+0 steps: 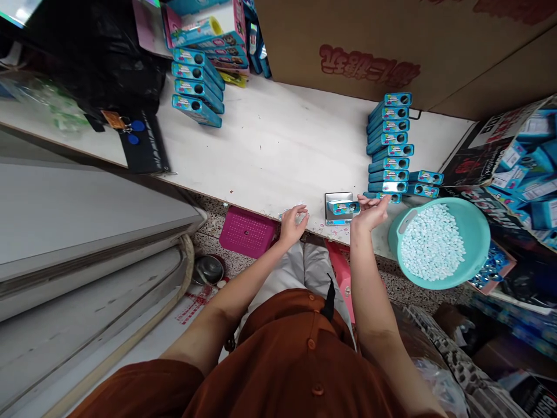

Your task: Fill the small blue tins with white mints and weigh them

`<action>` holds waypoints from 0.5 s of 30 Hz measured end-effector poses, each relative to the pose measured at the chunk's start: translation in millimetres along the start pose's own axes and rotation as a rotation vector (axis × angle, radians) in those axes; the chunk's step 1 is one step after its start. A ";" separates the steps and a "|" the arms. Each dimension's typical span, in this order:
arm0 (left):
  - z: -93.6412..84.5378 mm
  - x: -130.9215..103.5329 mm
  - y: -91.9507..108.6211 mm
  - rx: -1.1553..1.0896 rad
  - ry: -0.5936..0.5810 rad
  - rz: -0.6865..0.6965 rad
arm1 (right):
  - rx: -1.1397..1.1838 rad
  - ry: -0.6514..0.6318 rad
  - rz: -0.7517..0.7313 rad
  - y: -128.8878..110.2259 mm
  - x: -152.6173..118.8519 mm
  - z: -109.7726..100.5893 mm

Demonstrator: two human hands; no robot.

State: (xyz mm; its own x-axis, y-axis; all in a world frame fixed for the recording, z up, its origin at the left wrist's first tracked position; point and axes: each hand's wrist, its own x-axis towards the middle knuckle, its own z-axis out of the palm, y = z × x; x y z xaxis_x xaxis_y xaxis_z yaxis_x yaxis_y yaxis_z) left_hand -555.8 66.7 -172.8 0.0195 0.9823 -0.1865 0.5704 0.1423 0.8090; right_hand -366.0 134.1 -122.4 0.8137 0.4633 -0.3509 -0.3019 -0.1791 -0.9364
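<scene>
A small blue box (346,208) with a round hole at one end lies on a silver digital scale (339,222) at the table's front edge. My right hand (372,212) is just right of the scale, palm turned up and fingers apart, beside the near end of a column of similar blue boxes (389,164). I see nothing held in it. My left hand (295,223) hovers over the table edge left of the scale, its fingers curved and apart, near some small stickers. It holds nothing visible.
A teal basin (483,238) of pale pellets stands at the right, near a carton (483,139) of blue boxes. More blue boxes (198,104) stand back left, by a black bag (117,52). A large cardboard box (348,35) borders the back.
</scene>
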 end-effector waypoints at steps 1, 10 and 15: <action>-0.1 -0.2 0.3 -0.001 -0.001 0.000 | 0.005 0.000 -0.002 -1.9 1.4 -2.2; -1.7 -3.9 2.4 0.021 -0.029 0.013 | 0.054 0.104 0.013 -19.3 25.5 -50.6; 3.7 -4.8 2.0 0.031 -0.049 0.012 | 0.046 0.179 0.050 -21.6 35.0 -82.8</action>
State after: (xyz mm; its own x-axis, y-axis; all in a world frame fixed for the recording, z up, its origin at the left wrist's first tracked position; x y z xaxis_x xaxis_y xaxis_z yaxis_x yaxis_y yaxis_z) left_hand -551.7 61.8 -172.3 0.0665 0.9766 -0.2046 0.5953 0.1257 0.7936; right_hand -289.9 82.3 -113.9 0.8712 0.2926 -0.3943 -0.3632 -0.1565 -0.9185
